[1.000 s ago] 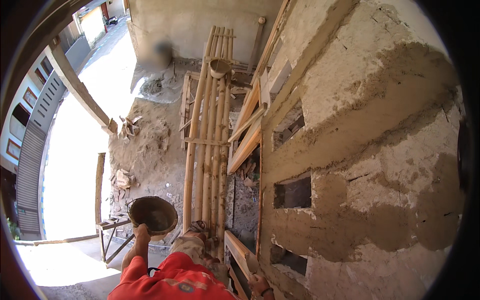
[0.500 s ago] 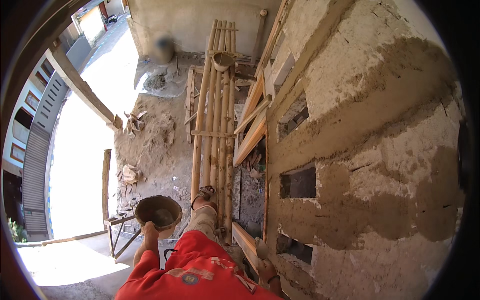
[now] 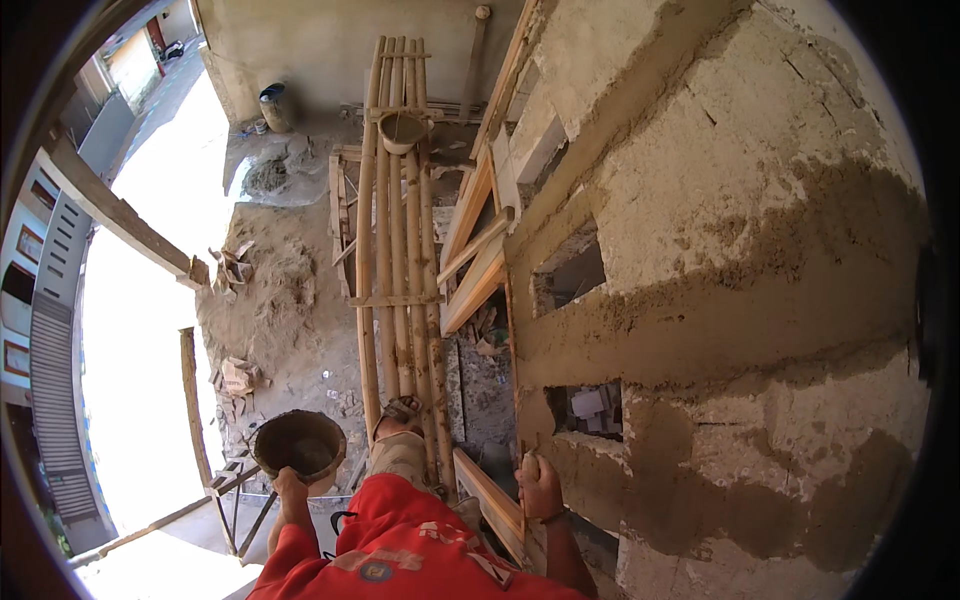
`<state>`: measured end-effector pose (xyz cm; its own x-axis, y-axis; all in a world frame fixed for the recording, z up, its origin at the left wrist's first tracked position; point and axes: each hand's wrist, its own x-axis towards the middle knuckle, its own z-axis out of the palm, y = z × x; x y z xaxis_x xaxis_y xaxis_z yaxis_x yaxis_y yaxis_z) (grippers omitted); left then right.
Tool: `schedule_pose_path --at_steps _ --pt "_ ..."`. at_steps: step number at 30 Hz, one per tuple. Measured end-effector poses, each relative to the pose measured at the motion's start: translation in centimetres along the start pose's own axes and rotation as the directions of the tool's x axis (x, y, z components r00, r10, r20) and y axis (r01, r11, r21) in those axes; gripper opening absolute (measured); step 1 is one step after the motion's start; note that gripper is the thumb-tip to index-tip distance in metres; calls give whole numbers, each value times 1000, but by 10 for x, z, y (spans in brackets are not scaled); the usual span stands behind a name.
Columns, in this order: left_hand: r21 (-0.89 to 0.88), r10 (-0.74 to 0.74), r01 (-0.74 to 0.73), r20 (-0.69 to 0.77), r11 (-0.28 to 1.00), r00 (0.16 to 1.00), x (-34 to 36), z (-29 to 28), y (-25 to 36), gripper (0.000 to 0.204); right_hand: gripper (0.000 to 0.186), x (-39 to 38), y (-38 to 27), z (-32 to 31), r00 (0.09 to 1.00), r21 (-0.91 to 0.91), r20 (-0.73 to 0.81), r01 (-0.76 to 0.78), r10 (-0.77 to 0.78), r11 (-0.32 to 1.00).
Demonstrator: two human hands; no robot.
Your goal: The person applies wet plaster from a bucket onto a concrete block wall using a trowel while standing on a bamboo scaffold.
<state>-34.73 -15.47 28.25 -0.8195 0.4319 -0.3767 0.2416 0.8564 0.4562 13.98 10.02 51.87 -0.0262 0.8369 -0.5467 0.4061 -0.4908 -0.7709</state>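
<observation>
In the head view, a round, dark grey, mortar-stained bucket [image 3: 325, 480] is grasped at its rim by the left hand [image 3: 290, 484], left of long tan poles [image 3: 395, 300]. The right hand [image 3: 541, 487] is curled beside the patchily plastered brown wall [image 3: 760, 300]; its contents cannot be told.

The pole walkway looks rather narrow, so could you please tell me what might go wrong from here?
The sandalled foot rests on round poles with gaps between them, so it could slip or catch.

The left hand holds a bucket out to the left of the poles, which might upset the person's balance.

A second bucket stands farther along the same poles and could perhaps tip if they shake.
</observation>
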Motion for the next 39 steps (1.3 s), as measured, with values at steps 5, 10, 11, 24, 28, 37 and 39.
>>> schedule_pose_path --at_steps 5,10,11,24,28,37,39 --pt "-146 -45 36 -61 989 997 63 16 44 16 29 96 -148 0 889 90 -125 453 -441 887" --pt "-815 -590 527 308 241 746 125 18 134 29 25 146 -300 -42 607 -8 -538 690 -585 724" --pt "-832 -594 521 324 191 736 133 16 142 29 24 160 -320 -55 442 -184 -554 762 -706 621" --pt "-912 -588 374 213 167 781 156 6 226 29 28 247 -435 -193 -349 -725 -426 683 -835 84" --pt "-185 -104 92 -54 978 993 158 -1 195 21 31 261 -421 -211 -371 -743 -464 658 -804 125" --pt "252 -41 45 -24 967 999 193 26 189 43 35 272 -437 -196 -464 -910 -245 413 -851 36" --pt "251 -48 62 -61 966 997 203 21 218 41 39 264 -445 -193 -476 -932 -247 354 -844 72"
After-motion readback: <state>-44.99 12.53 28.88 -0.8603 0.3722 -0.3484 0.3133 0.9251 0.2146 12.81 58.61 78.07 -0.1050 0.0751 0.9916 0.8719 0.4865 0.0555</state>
